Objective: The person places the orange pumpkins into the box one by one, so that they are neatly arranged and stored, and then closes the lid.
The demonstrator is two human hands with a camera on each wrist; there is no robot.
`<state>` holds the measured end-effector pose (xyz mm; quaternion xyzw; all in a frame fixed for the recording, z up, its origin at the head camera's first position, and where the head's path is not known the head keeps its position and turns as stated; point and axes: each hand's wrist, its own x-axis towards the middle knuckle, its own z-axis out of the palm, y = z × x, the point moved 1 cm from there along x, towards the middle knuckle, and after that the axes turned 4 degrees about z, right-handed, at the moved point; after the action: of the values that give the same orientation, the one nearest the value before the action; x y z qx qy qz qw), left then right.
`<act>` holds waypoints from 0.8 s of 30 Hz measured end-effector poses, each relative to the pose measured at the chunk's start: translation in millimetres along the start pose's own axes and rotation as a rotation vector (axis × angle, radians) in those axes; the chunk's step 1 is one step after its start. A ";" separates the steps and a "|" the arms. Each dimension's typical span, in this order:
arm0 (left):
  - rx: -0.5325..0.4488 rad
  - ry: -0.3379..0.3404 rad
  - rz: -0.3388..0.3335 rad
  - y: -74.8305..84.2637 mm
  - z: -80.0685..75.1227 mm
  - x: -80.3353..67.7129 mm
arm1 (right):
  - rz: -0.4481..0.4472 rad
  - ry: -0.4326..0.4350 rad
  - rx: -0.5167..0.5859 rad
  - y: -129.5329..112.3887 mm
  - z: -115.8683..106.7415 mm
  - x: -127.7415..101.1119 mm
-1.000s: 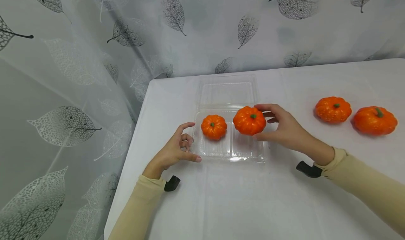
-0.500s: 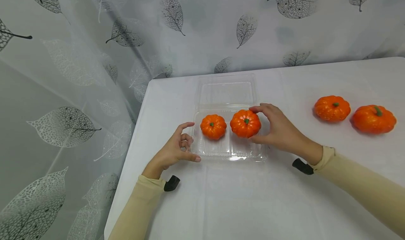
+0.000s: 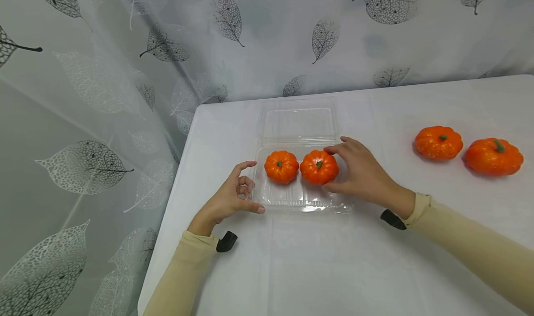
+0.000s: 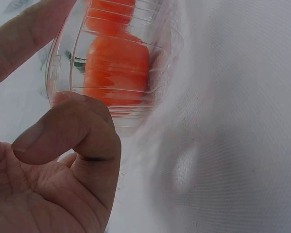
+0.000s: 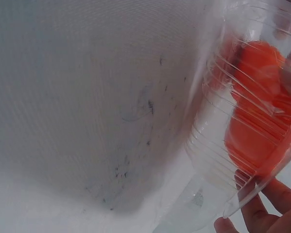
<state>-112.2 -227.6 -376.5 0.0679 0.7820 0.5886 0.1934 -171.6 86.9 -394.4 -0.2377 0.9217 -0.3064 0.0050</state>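
Note:
An open clear plastic container (image 3: 301, 200) lies on the white table, its lid (image 3: 298, 121) folded back. Two small orange pumpkins sit side by side in its tray. My right hand (image 3: 327, 167) grips the right pumpkin (image 3: 314, 168), index finger over its far side and thumb at its near side. The left pumpkin (image 3: 281, 167) lies free. My left hand (image 3: 255, 186) holds the tray's left wall between thumb and raised index finger. The left wrist view shows my thumb (image 4: 77, 131) against the clear wall (image 4: 155, 43) with a pumpkin (image 4: 116, 73) behind. The right wrist view shows a pumpkin (image 5: 254, 131) through the tray (image 5: 218, 145).
Two larger orange pumpkins (image 3: 439, 142) (image 3: 493, 156) lie on the table at the right. The table's left edge (image 3: 175, 200) drops off beside a leaf-patterned curtain (image 3: 83, 121), which also hangs behind the table. White cloth stretches in front of the container.
My right hand has carried the pumpkin down and to the left, and it now sits in the tray next to the other one. My left hand has stayed still.

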 end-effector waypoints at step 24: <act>-0.015 -0.003 0.001 -1.4 -0.3 1.1 | -0.033 0.009 -0.201 -5.5 8.5 1.6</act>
<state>-113.2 -227.9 -378.0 0.0680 0.7771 0.5946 0.1948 -169.3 77.5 -398.0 -0.2505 0.9439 -0.2135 -0.0281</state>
